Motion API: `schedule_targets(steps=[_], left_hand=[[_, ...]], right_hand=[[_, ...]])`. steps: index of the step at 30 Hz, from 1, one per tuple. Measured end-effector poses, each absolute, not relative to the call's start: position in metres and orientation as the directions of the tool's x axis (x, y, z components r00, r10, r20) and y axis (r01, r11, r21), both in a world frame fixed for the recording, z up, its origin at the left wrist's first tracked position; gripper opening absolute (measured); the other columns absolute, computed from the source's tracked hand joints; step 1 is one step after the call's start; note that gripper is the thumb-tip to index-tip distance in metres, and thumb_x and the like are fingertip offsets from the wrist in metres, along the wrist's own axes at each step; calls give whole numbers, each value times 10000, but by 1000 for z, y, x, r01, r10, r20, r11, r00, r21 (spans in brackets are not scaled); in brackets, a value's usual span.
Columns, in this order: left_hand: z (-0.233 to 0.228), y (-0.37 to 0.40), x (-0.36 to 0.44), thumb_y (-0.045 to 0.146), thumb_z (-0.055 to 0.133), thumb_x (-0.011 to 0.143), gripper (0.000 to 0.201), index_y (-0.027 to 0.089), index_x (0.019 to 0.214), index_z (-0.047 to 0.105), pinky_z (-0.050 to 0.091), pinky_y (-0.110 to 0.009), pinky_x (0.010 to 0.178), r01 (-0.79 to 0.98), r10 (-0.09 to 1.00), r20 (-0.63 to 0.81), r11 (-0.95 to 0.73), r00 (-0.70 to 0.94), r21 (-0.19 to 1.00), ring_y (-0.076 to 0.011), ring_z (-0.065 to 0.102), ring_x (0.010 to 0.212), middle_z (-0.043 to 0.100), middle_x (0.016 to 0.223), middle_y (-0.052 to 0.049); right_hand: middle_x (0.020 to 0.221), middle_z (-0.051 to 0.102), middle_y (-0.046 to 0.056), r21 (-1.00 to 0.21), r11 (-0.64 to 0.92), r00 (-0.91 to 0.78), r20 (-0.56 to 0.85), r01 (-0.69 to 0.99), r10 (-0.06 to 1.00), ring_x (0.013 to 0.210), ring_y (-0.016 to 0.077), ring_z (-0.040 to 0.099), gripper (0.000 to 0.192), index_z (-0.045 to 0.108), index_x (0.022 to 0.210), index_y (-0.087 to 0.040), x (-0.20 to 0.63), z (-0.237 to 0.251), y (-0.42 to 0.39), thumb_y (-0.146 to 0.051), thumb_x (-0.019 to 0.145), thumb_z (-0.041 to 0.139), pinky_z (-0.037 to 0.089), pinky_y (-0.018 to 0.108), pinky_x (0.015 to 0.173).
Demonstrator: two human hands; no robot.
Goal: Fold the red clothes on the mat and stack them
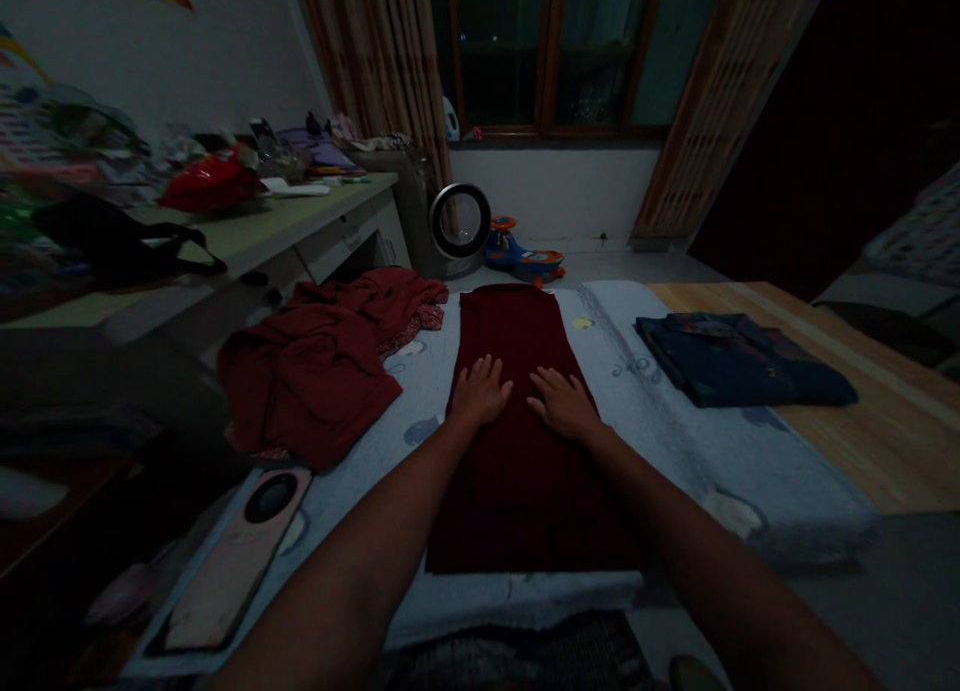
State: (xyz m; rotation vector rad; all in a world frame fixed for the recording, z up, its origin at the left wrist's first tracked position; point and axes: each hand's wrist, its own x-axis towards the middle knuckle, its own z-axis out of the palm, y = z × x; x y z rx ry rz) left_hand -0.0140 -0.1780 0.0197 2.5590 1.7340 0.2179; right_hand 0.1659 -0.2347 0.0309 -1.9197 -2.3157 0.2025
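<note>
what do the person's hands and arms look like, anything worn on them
The left hand and right hand are gloveless, with no ring discernible in the dim light. The left forearm and right forearm are bare: no sleeve, watch or bracelet shows.

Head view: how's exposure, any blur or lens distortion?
Head view: dim overall, corners darkest; folds in the dark red cloth are hard to read. Head view: left end of the desk looks smeared, while left hand and right hand are fairly clear. Head view: right-side curtain leans outward, likely wide-angle distortion; tiny glints in the window.
</note>
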Motion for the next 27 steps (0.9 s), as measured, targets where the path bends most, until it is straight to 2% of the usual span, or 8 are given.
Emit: schedule_targets(steps=[5, 10, 13, 16, 19, 22, 25, 27], left_hand=[[24, -181, -13, 488, 265, 968, 602, 154, 1462, 348, 243, -480, 1131, 922, 927, 106, -370, 359, 116, -271, 273, 1424, 308, 1552, -130], [44, -198, -13, 306, 377, 946, 447, 209, 1372, 468, 185, -464, 1153, 889, 863, 273, -455, 424, 57, -249, 330, 1380, 322, 1547, -93], [56, -223, -13, 245, 372, 942, 389, 229, 1297, 532, 284, -422, 1102, 848, 831, 251, -526, 496, 68, -235, 451, 1269, 474, 1438, -84], [54, -254, -14, 329, 356, 966, 380, 210, 1271, 548, 333, -409, 1067, 838, 839, 182, -536, 514, 106, -250, 496, 1222, 568, 1330, -91], [42, -280, -17, 463, 356, 961, 508, 187, 1372, 466, 300, -443, 1097, 862, 873, 88, -487, 479, 141, -308, 387, 1344, 456, 1459, -106], [29, -293, -19, 519, 351, 947, 605, 203, 1463, 347, 226, -472, 1139, 875, 889, 54, -457, 455, 157, -321, 234, 1433, 303, 1559, -92], [23, -295, -19, 516, 348, 941, 623, 211, 1482, 315, 183, -473, 1157, 880, 894, 72, -448, 442, 155, -312, 190, 1450, 267, 1575, -85], [22, -294, -17, 516, 350, 936, 630, 205, 1484, 318, 177, -474, 1160, 882, 895, 78, -447, 440, 149, -318, 193, 1448, 267, 1574, -89]], right_hand=[[1565, 279, 80, -147, 22, -18, 26, 989, 999, 1435, 262, 230, 558, 334, 1477, -211, 188, 26, -241, -476, 987, 296, 215, 530, 1118], [1549, 318, 83, -151, 28, -15, 87, 988, 996, 1427, 253, 246, 560, 359, 1465, -192, 188, 22, -244, -473, 983, 310, 240, 483, 1116], [1539, 339, 86, -158, 30, -14, 105, 987, 994, 1416, 255, 267, 548, 382, 1451, -185, 188, 22, -244, -460, 980, 327, 248, 477, 1111], [1533, 347, 99, -137, 11, 5, 109, 991, 994, 1416, 276, 260, 523, 409, 1429, -189, 185, 27, -245, -442, 977, 344, 205, 540, 1113], [1545, 316, 111, -101, -20, 33, 125, 995, 992, 1430, 311, 206, 490, 446, 1398, -185, 171, 36, -251, -393, 957, 397, 137, 599, 1111], [1559, 287, 106, -128, 56, -41, 115, 990, 993, 1423, 290, 232, 483, 436, 1403, -190, 153, 40, -263, -343, 946, 408, 170, 553, 1119], [1544, 326, 96, -162, 139, -124, 100, 977, 987, 1406, 250, 282, 485, 417, 1420, -190, 140, 36, -276, -338, 959, 373, 205, 490, 1126], [1536, 343, 94, -157, 140, -119, 136, 978, 983, 1411, 240, 274, 492, 412, 1427, -183, 138, 30, -281, -345, 965, 360, 198, 466, 1134]])
